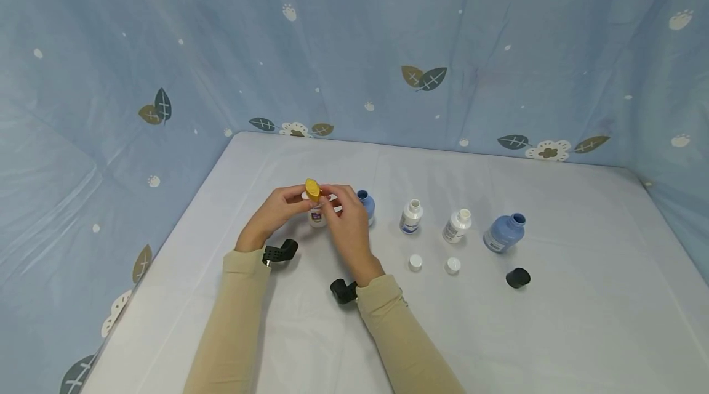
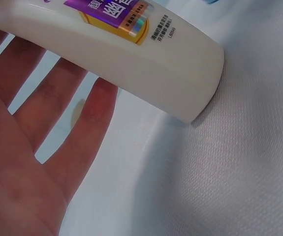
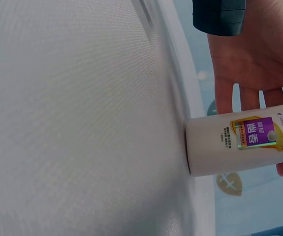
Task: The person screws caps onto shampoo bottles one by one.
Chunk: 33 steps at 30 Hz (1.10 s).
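Note:
A white bottle point(image 1: 317, 217) with a purple and gold label stands upright, its base right at the white cloth in both wrist views. On its top is a yellow cap point(image 1: 313, 189). My left hand point(image 1: 275, 214) holds the bottle near its top from the left, other fingers spread alongside it in the left wrist view. From the right, my right hand point(image 1: 349, 221) pinches at the yellow cap with thumb and fingers. Just behind the right hand, a blue bottle point(image 1: 367, 204) with an uncapped neck is partly hidden.
To the right stand two white bottles, one point(image 1: 412, 217) nearer and one point(image 1: 456, 226) farther, then another blue bottle point(image 1: 504, 233). In front of them lie two white caps point(image 1: 415, 263) and a black cap point(image 1: 517, 278). A patterned blue curtain point(image 1: 354, 43) borders the table.

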{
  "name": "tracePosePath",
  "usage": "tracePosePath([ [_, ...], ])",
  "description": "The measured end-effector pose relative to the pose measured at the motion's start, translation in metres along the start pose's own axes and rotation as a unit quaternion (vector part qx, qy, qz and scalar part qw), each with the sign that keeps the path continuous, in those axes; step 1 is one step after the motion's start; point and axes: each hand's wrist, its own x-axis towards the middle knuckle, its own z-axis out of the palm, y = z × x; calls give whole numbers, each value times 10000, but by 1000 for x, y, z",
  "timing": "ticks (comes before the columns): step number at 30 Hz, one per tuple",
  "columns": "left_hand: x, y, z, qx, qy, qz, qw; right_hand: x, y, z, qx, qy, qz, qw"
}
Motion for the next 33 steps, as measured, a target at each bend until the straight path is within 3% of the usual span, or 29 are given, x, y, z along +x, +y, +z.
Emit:
tracePosePath([
  [3, 4, -10, -1, -60, 22, -20, 10000, 1, -1, 0, -7, 33, 1, 10000],
  [9, 3, -17, -1, -162, 196, 57, 9997, 0, -3, 0, 50, -82, -12, 10000],
  [14, 8, -18, 5, -208, -145, 152, 9996, -3, 0, -6, -51, 19, 155, 9999],
  [19, 5, -17, 1, -226, 25, 85, 9997, -1, -3, -2, 55, -239, 221, 9995],
  [25, 4, -14, -1, -302, -256, 246, 9989, 0, -4, 0, 61, -279, 313, 9991],
  [33, 3, -14, -1, -327, -227, 179, 9990, 0, -4, 1, 50, -385, 372, 9986],
])
